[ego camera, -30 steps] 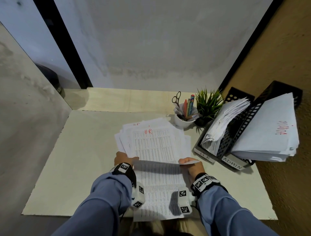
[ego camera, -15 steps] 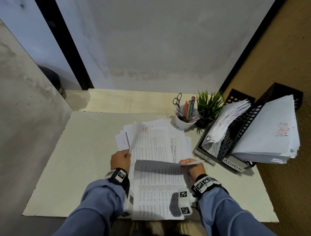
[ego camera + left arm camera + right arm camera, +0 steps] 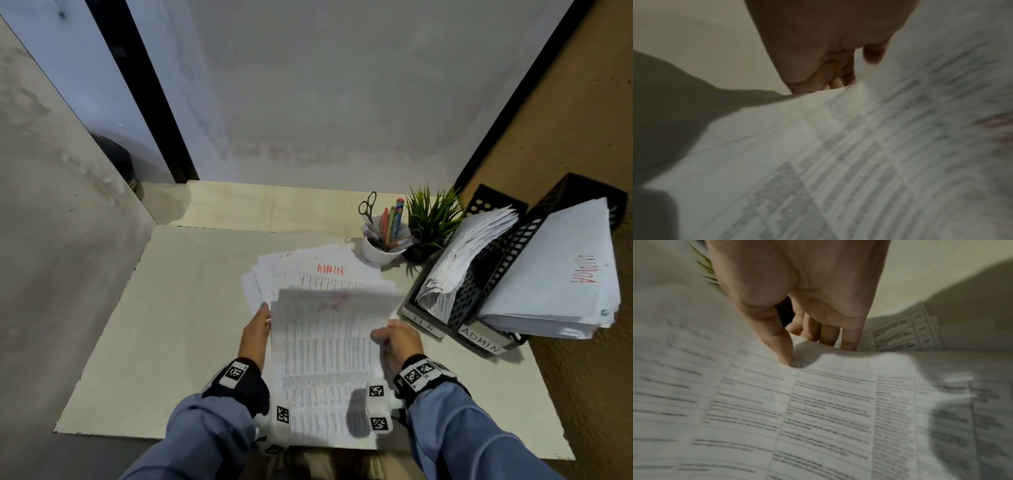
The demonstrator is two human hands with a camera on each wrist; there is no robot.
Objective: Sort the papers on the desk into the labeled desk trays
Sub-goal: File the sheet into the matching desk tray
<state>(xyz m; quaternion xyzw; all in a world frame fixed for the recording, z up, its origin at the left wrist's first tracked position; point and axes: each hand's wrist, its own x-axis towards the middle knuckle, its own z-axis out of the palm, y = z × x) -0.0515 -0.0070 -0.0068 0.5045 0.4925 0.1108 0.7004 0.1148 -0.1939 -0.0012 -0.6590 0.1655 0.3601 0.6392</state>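
Left hand [image 3: 254, 334]: gripped the left edge of the sheet [image 3: 329, 363]; in the left wrist view its fingers [image 3: 840, 78] curled under the paper and the thumb lay on top.

Sheet: printed in dense rows, faint red writing near its top, too blurred to read. It was held lifted between both hands, its far edge raised over the pile [image 3: 308, 270], its near edge toward the person.

Pile: loose papers fanned on the desk [image 3: 171, 308] just beyond the sheet; the top page was marked ADMIN in red.

Right hand [image 3: 399, 342]: pinched the sheet's right edge; in the right wrist view the thumb [image 3: 781, 344] pressed the printed face and the fingers sat beneath the edge.

Cup [image 3: 380, 251]: white, with scissors and pens, behind the pile. Plant [image 3: 430, 219] beside it.

HR tray [image 3: 424, 323]: black, right of the right hand, filled with papers.

ADMIN tray [image 3: 479, 341]: touching the HR tray on its right, holding a thick stack with ADMIN written on top.
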